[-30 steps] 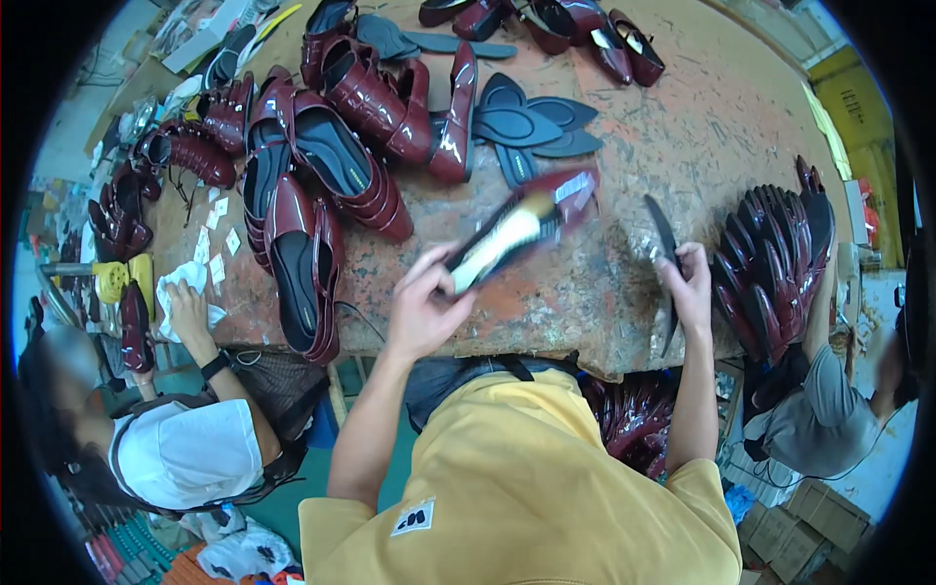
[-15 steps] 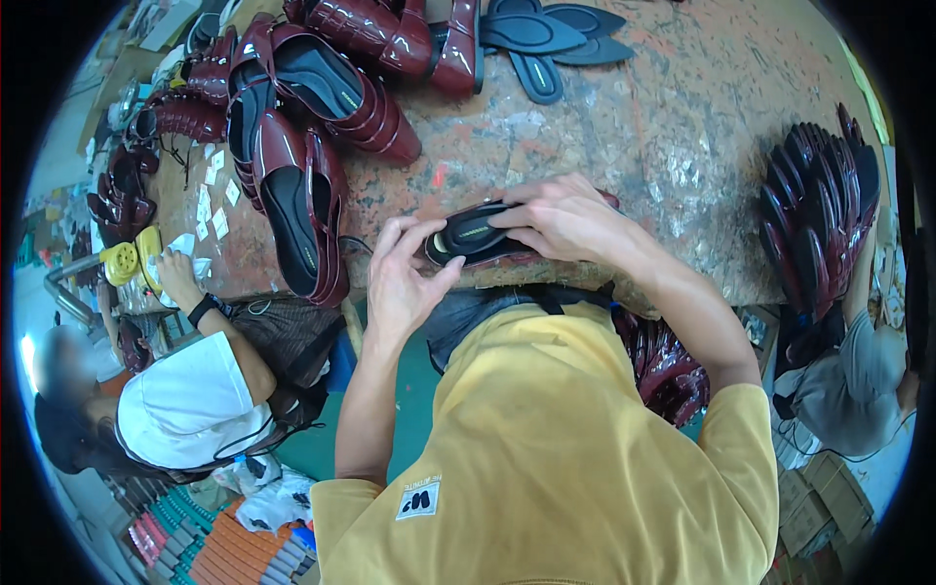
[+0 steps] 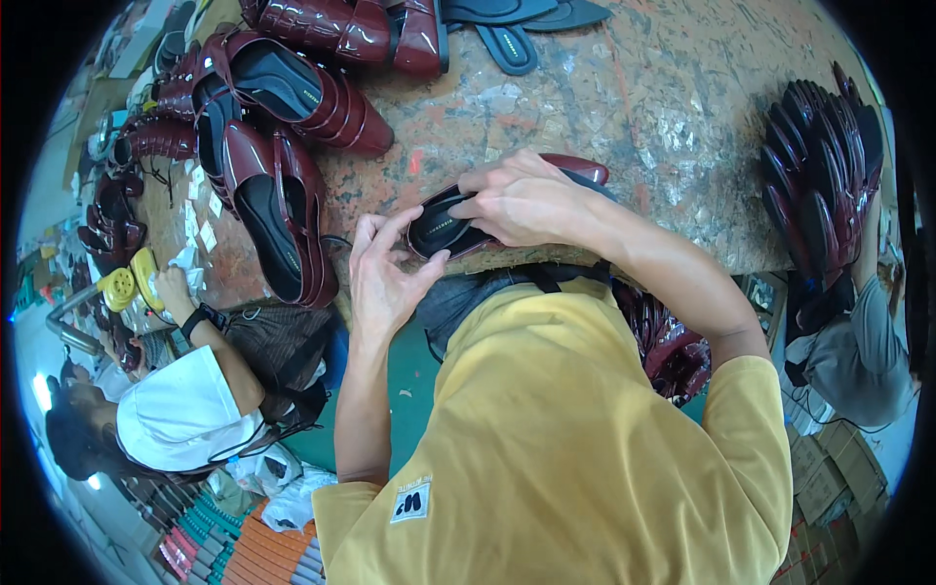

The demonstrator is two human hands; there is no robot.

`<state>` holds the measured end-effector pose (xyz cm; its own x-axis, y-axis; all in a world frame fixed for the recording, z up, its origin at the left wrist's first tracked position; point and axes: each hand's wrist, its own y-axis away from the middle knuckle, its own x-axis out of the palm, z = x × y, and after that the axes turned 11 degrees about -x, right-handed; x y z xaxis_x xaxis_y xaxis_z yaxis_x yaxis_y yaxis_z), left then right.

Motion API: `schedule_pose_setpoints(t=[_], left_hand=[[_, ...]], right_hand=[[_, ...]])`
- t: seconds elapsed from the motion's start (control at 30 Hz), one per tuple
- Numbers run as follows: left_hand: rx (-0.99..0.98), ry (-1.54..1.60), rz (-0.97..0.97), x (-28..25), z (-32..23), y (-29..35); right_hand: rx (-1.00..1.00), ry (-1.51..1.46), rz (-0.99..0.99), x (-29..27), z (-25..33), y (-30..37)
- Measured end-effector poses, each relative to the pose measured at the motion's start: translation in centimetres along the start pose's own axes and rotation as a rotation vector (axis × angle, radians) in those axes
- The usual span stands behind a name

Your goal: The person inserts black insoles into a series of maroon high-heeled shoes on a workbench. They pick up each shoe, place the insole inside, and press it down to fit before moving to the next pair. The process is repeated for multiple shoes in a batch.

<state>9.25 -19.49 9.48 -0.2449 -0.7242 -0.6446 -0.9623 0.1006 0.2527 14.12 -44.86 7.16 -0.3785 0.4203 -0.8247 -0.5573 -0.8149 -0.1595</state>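
Observation:
A dark red glossy shoe (image 3: 575,166) lies on its sole along the table's near edge, toe to the right. Inside it is a dark insole (image 3: 441,230). My left hand (image 3: 383,271) holds the heel end, forefinger on the far rim and thumb on the near rim. Over the shoe's middle bends my right hand (image 3: 531,202), its fingers closed and reaching down into the opening against the insole. That hand hides the middle of the shoe and its fingertips are partly out of sight.
Finished-looking red shoes (image 3: 278,210) are heaped left of me on the worn table (image 3: 673,146). Blue-grey insoles (image 3: 507,49) lie at the back. More dark red pieces (image 3: 819,185) stand bunched at the right. A co-worker in white (image 3: 185,405) sits at the left, another person (image 3: 858,341) at the right.
The toe of the shoe now shows beyond my right hand. My right hand has shifted left and a little farther away, toward the heel end. The table's things sit slightly higher and more left in view.

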Motion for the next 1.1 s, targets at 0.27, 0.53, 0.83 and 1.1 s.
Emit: schedule_pose_setpoints(t=[0.27, 0.53, 0.83, 1.1], left_hand=[[0.471, -0.401, -0.094, -0.3, 0.0, 0.4], [0.43, -0.771, 0.069, 0.7, 1.5, 0.3], [0.581, -0.736, 0.219, 3.2, -0.3, -2.9], [0.45, -0.694, 0.413, 2.5, -1.4, -4.1]], right_hand=[[-0.002, 0.212, 0.059, 1.6, 0.4, -0.1], [0.374, 0.494, 0.121, -1.5, 2.2, 2.6], [0.697, -0.143, -0.409, -1.3, 2.5, 6.0], [0.393, 0.376, -0.325, 5.2, 7.1, 0.8]])
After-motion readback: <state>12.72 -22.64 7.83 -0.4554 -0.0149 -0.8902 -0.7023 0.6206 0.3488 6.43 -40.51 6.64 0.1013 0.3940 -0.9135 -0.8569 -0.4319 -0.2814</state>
